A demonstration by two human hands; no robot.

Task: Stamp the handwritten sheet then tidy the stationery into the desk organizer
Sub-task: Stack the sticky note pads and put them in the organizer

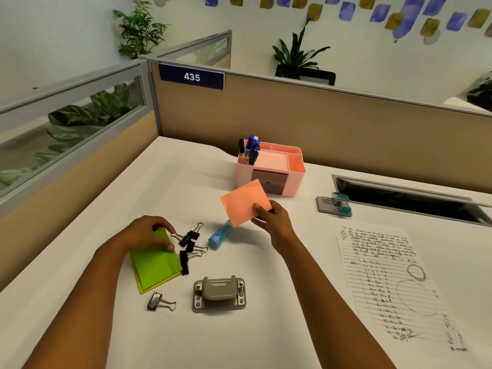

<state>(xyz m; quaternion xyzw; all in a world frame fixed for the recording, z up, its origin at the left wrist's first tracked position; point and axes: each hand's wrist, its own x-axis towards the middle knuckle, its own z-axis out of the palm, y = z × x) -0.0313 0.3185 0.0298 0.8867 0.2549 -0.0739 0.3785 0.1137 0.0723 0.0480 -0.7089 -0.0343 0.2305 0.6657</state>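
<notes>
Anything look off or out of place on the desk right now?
Nothing damaged or spilled. The blue glue stick lies on its side beside loose binder clips; one more clip sits apart by the hole punch. The green sticky pad's top sheet is folded over.

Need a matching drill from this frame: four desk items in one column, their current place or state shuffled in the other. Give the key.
Items
1. orange sticky pad
2. green sticky pad
3. hole punch
4. handwritten sheet

Places/states
A. flat on the desk at the right, nothing on it
B. held in the air by the right hand, in front of the pink organizer
C. on the desk under the left hand, beside the black binder clips
D. standing free on the desk, nearest the camera, between the arms

Pairs: 1-B, 2-C, 3-D, 4-A
</notes>
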